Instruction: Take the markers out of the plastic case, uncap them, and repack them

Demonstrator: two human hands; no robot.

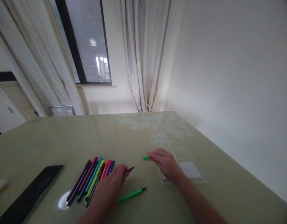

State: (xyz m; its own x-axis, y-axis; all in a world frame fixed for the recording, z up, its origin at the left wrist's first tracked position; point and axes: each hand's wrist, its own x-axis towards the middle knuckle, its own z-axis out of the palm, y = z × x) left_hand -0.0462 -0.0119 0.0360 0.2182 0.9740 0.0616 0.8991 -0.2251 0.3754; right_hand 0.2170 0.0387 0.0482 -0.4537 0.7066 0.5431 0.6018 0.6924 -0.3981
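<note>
Green cap [146, 157], red marker [129, 170]: both pinched
My right hand [165, 162] clamps the cap, left hand [113, 183] the marker; light, stiff, I judge, best held mid-barrel.

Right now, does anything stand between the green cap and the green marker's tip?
Nothing visible: only tabletop separates the cap from the green marker. The red marker in the left hand ends beside that path.

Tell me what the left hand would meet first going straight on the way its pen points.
Probably the green cap in the right hand, or that hand itself: the left hand aims its red pen roughly that way. Depth is unclear, so it might pass beside them.
</note>
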